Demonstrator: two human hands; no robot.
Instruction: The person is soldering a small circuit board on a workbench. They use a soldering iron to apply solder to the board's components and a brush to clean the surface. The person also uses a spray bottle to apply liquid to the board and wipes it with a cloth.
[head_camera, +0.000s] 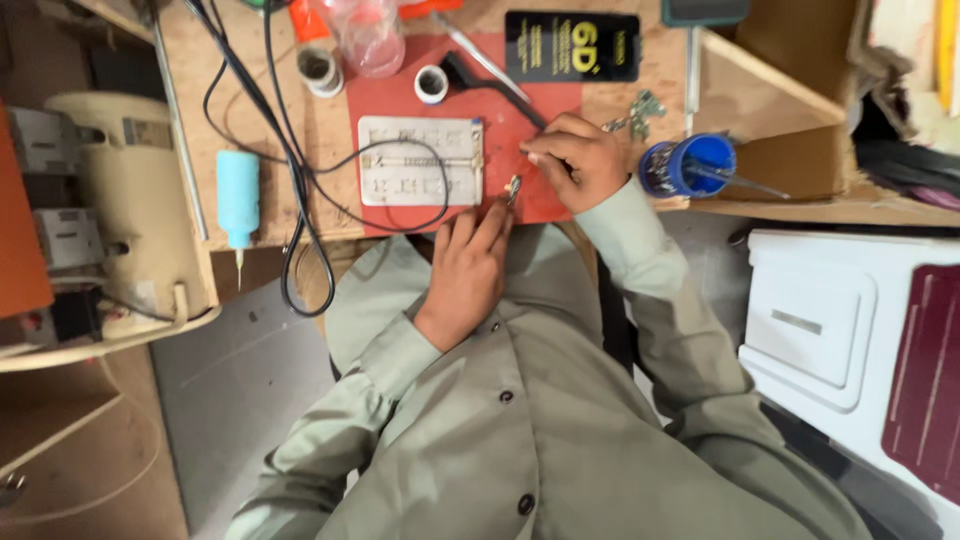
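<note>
The left hand (468, 268) pinches a small metal part (513, 187) at the near edge of the red mat (400, 95). The right hand (575, 160) curls around a black tool (490, 88). Right of it, a blue cup (690, 165) holds screws and a thin rod; far left, a clear jar (370, 38) stands on the bench (230, 60).

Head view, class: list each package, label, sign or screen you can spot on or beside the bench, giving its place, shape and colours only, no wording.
Black package: flat rectangle with yellow print, far edge of bench beyond the right hand.
Label: small grey rectangle on the cream machine, left side.
Dark device: top edge, cropped; cannot tell whether it is a screen.
</note>
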